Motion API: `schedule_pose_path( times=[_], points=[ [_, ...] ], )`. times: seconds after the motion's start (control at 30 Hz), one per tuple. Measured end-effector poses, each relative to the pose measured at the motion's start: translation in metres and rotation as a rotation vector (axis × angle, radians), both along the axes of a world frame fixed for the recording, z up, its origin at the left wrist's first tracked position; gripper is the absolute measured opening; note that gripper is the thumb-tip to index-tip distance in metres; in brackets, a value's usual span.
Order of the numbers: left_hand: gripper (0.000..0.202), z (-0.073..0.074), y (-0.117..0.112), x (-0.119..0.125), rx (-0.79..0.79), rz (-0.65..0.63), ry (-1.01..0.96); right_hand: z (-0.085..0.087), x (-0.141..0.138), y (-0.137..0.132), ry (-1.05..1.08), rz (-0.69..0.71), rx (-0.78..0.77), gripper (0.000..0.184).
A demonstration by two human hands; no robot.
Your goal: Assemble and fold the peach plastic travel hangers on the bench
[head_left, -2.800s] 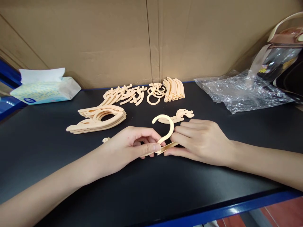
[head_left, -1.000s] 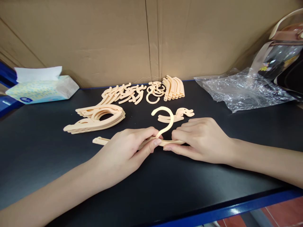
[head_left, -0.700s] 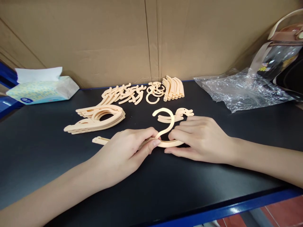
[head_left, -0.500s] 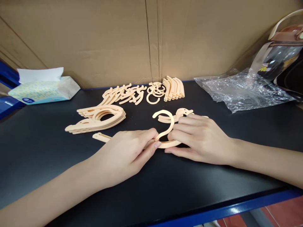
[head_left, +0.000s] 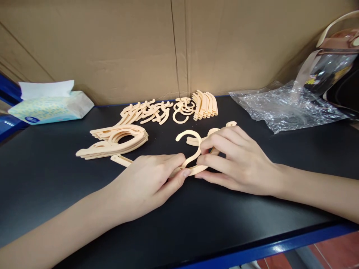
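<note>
A cream plastic folding hanger (head_left: 193, 146) is held between both hands above the black table. Its curved hook points up and bends left. My left hand (head_left: 157, 179) pinches the hanger near the base of the hook, and one slotted arm sticks out beyond its knuckles. My right hand (head_left: 235, 160) has its fingers curled round the other arm, whose tip shows above the knuckles. Where hook and arms join is mostly covered by fingers. Behind the right hand lie a few cream hanger pieces (head_left: 192, 142), partly hidden.
Stacked folded hangers (head_left: 126, 136) lie at left. Along the back sit cream arm pieces (head_left: 148, 112), loose hooks (head_left: 182, 109) and a bundle of curved pieces (head_left: 206, 104). A tissue pack (head_left: 53, 104) is far left; a clear plastic bag (head_left: 288, 108) and a bottle (head_left: 333, 63) stand right.
The hanger's hook has tipped slightly left. My right hand's fingers have risen and turned, and the arm in them has swung upward. My left hand has barely moved.
</note>
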State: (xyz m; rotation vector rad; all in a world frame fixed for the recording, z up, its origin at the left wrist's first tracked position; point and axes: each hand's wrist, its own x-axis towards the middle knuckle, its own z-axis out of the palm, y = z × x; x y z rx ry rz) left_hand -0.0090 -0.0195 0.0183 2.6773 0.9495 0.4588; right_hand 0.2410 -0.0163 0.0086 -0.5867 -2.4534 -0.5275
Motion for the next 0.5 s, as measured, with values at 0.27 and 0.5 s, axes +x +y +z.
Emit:
schedule_pose_path(
  times=[0.27,0.5],
  points=[
    [0.033,-0.0001,-0.0016,0.0008,0.06,-0.016,0.001,-0.0013,0.0002,0.0014,-0.017,-0.007,-0.009,0.024],
    [0.031,-0.0062,0.0004,-0.0025,0.075,-0.025,-0.016,-0.0024,0.0004,0.0028,-0.016,0.006,-0.014,0.024]
  ],
)
